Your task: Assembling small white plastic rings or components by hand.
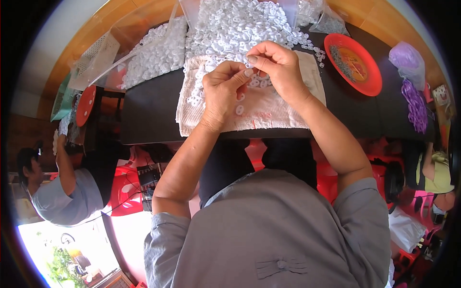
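Grey shirt (259, 225) nearest; both hands (220, 93) (284, 72) pinching small white piece (248, 66) above cloth (295, 113) bearing faint red lettering (257, 115).

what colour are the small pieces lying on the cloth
White; the small pieces show best in the head view, against the pale beige cloth.

- This is looking like a small workshop.
- Lots of little white plastic pieces (240, 24) are lying in heaps on a dark table (149, 115).
- Tiny grey bits (342, 61) are sitting in a red dish (377, 82).
- A person (72, 192) on the left and another person (438, 175) on the right are sharing the room.
- Green plants (61, 268) are showing outside.
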`<state>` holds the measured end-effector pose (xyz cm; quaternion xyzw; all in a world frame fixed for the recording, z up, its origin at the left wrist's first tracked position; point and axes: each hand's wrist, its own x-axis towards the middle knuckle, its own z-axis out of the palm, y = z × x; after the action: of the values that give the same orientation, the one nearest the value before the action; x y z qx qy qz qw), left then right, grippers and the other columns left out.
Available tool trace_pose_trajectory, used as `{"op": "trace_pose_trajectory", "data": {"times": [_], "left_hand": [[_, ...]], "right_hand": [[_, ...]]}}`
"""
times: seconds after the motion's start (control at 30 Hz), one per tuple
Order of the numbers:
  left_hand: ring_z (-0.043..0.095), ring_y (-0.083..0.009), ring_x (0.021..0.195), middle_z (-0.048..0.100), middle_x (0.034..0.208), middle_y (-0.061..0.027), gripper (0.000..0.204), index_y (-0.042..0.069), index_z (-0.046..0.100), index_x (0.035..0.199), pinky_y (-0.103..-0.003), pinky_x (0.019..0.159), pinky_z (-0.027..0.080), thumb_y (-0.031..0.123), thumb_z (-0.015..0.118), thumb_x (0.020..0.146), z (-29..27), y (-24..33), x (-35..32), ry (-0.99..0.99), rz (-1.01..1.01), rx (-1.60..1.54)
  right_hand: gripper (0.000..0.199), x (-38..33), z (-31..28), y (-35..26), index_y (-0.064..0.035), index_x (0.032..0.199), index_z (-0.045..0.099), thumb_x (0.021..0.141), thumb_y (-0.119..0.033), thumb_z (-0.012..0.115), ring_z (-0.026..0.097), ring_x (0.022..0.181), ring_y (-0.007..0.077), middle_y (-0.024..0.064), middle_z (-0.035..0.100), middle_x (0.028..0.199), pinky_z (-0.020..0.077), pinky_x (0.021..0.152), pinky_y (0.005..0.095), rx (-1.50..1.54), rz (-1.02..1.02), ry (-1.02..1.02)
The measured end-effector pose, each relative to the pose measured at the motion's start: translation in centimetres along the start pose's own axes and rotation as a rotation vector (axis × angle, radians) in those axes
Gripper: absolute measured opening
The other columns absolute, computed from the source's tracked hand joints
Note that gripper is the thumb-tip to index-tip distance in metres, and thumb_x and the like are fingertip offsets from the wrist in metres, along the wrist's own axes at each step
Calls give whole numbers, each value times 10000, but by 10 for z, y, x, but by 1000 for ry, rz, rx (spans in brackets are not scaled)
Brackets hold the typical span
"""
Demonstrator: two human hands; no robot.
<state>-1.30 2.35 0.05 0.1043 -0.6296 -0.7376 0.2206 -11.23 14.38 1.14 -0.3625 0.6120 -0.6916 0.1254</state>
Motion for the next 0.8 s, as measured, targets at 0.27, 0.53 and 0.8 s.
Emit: {"op": "trace_pose_trajectory", "data": {"times": [0.27, 0.53, 0.8], "left_hand": [[516, -74, 570, 618, 722, -39, 69, -23, 649, 871, -217, 491, 396, 41, 672, 878, 4, 6, -5, 64, 14, -157], [516, -81, 558, 626, 731, -50, 72, -19, 622, 891, -218, 483, 390, 49, 647, 894, -2, 3, -3, 64, -27, -183], [519, -85, 556, 629, 743, -58, 84, -22, 613, 913, -225, 479, 393, 59, 632, 904, -4, 1, -2, 44, -37, -206]], "right_hand": [[64, -4, 4, 6, -22, 946, 651, 925, -75, 623, 559, 710, 39, -9, 647, 818, 445, 605, 189, -96, -123, -14], [65, -4, 4, -3, -28, 955, 662, 920, -61, 618, 580, 733, 47, -4, 652, 827, 444, 601, 192, -80, -56, -3], [64, -4, 3, 0, -31, 948, 671, 906, -64, 636, 579, 701, 45, -13, 661, 800, 428, 581, 193, -109, -48, -60]]}}
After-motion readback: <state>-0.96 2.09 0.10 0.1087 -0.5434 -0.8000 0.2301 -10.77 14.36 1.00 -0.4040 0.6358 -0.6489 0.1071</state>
